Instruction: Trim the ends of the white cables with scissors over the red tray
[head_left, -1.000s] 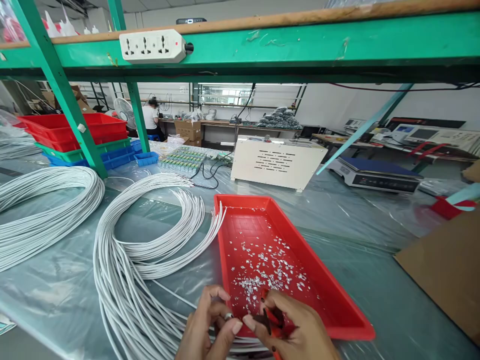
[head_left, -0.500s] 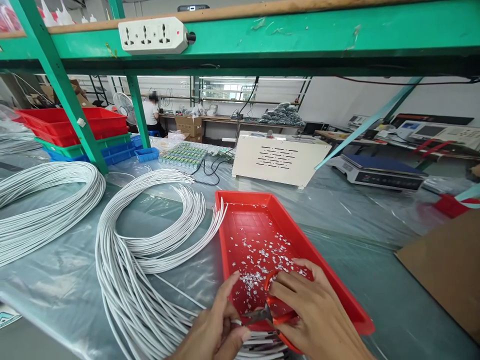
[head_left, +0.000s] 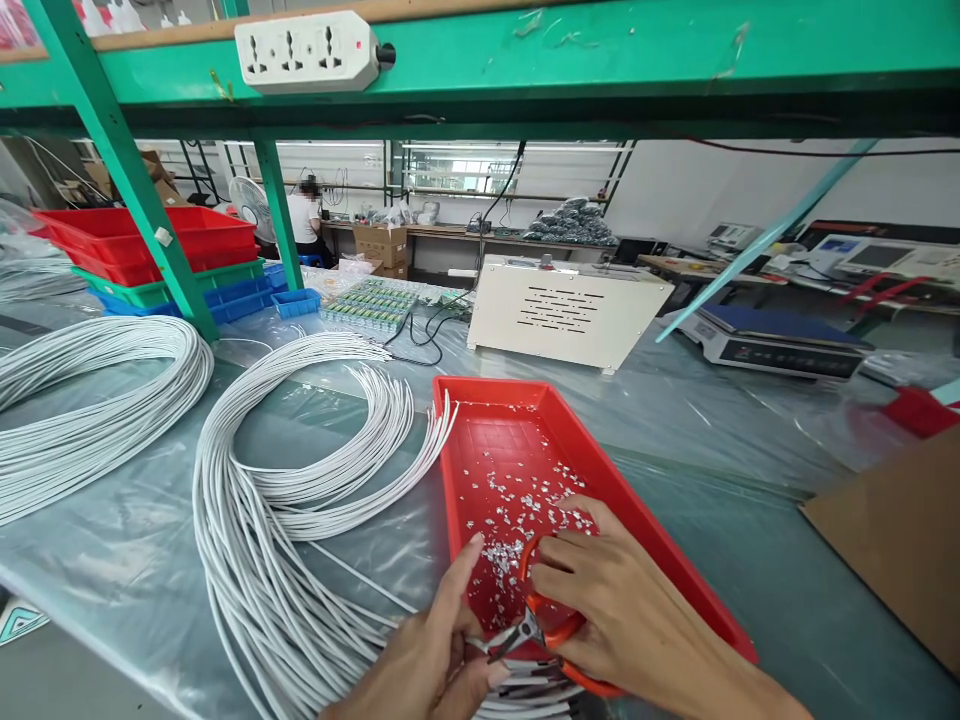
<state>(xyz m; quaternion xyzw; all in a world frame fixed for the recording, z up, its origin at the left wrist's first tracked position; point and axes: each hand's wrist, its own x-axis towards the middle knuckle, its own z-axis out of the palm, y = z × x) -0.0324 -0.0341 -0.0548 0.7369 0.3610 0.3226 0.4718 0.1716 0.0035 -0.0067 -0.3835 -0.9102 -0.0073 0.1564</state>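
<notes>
My right hand point(head_left: 600, 590) is wrapped round the orange handles of a pair of scissors point(head_left: 529, 628), whose blades point left and stand slightly apart. At the blade tips, my left hand point(head_left: 442, 640) pinches the end of a white cable, mostly hidden by the fingers. Both hands are over the near end of a red tray point(head_left: 637, 510), which holds many small silvery scraps. A large looped bundle of white cables point(head_left: 240, 530) lies left of the tray, and more cable ends show below my hands.
Another white cable coil point(head_left: 97, 430) lies at the far left, before stacked bins point(head_left: 142, 240). Behind the tray stand a cream metal box point(head_left: 559, 315) and a scale point(head_left: 780, 345). Cardboard point(head_left: 892, 540) is at the right. A green shelf beam point(head_left: 600, 60) crosses above. A person sits far back.
The scissor blades have parted a little and my right hand has turned slightly. The whole view has shifted a little.
</notes>
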